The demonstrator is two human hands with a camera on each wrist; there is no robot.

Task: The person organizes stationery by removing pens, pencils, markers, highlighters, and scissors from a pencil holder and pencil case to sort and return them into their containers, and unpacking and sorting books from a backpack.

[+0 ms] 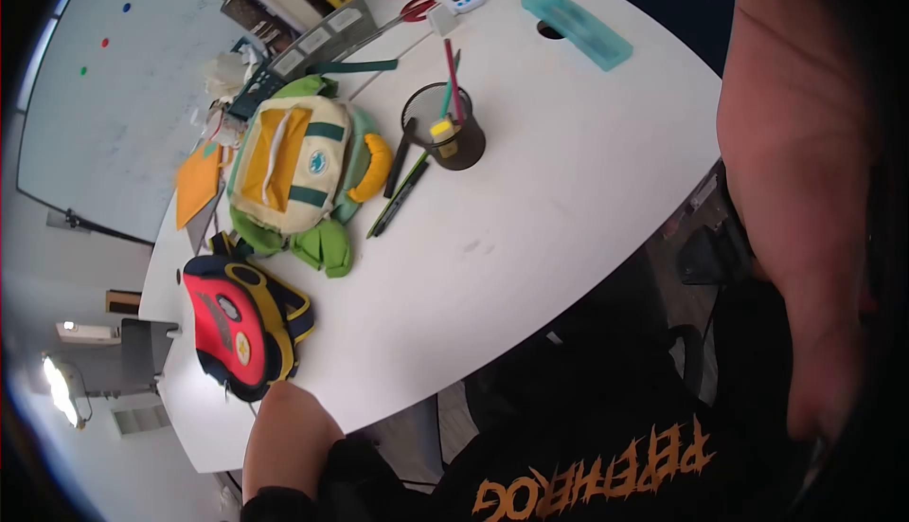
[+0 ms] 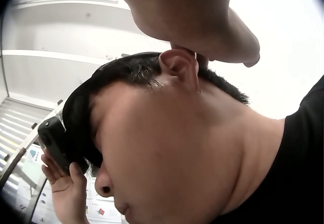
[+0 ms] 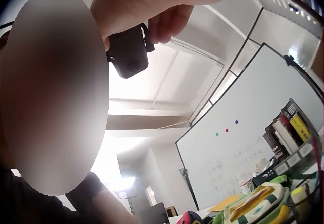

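Observation:
My right hand (image 2: 68, 196) is raised at the forehead, thumb and fingers on either side of the black head-worn camera (image 2: 55, 140). In the right wrist view the right hand's fingers (image 3: 172, 24) are bent beside that camera, which hangs under the palm. My left hand (image 2: 202, 31) reaches to the back of the head, just behind the ear. Its fingertips are mostly hidden there, so I cannot tell what they hold. A dark cap or headband (image 2: 83, 95) wraps the head. Only the arms appear in the head view: the right forearm (image 1: 800, 162) and the left arm (image 1: 289, 437).
On the white table (image 1: 530, 209) lie a green-and-cream backpack (image 1: 294, 162), a red backpack (image 1: 232, 323), a mesh pen cup (image 1: 464, 148), several pens, a teal case (image 1: 578, 27), scissors (image 1: 418, 9) and a book rack (image 1: 327, 34). A whiteboard (image 1: 114, 96) stands behind.

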